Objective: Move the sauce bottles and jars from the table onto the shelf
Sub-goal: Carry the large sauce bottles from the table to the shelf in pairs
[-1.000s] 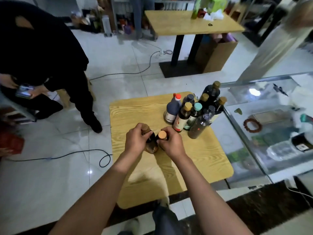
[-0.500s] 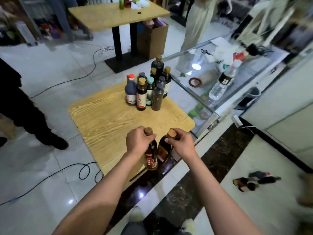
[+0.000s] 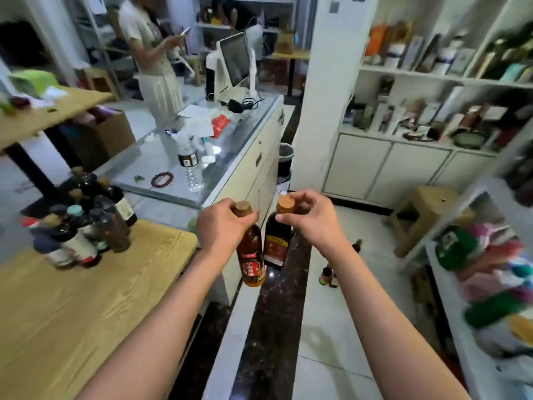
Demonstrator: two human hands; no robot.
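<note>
A reddish sauce bottle (image 3: 251,255) is gripped by its neck in the left hand (image 3: 222,226), fingers curled round it below the cap. A dark sauce bottle (image 3: 277,241) is pinched at the cap by the right hand (image 3: 313,217). Both are held in the air above the floor, side by side. More bottles (image 3: 83,226) are clustered on the wooden table (image 3: 86,313) at left; white shelves (image 3: 432,76) are seen at right.

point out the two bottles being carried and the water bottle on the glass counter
reddish bottle (image 3: 251,259), head view, on its label
dark bottle (image 3: 275,245), head view, on its label
water bottle (image 3: 189,160), head view, on its dark label band
</note>
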